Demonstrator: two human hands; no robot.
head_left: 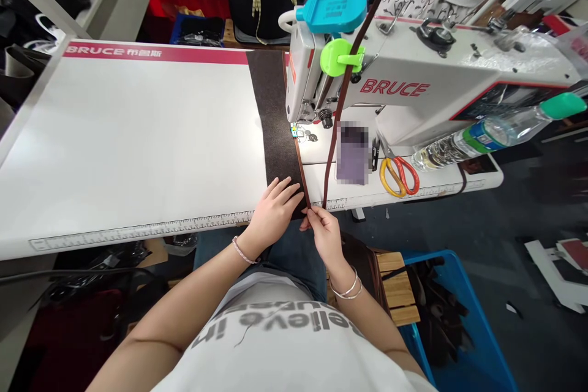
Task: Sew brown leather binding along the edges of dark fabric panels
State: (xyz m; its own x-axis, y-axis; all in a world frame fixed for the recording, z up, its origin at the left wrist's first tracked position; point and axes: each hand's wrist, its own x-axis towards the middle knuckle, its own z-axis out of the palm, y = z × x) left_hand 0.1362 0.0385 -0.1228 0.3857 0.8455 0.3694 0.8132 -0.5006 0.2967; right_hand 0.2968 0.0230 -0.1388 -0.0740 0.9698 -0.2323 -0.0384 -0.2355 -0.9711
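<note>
A long dark brown strip of material (278, 128) lies on the white table and passes beside the needle area of the sewing machine (301, 73). My left hand (276, 208) rests flat on its near end, fingers spread. At the right edge of the strip, by the table's front edge, my right hand (322, 226) pinches a narrow brown band (329, 171) between thumb and fingers. That band hangs down from above, past a green clip on the machine head, and loops at my fingers. Along the strip's right edge runs brown trim up to the presser foot.
Right of the band are a blurred purple item (353, 156), scissors (399, 176) with orange and red handles, and a water bottle (487, 135). A blue bin (478, 318) stands on the floor at the right. Two people stand behind the table.
</note>
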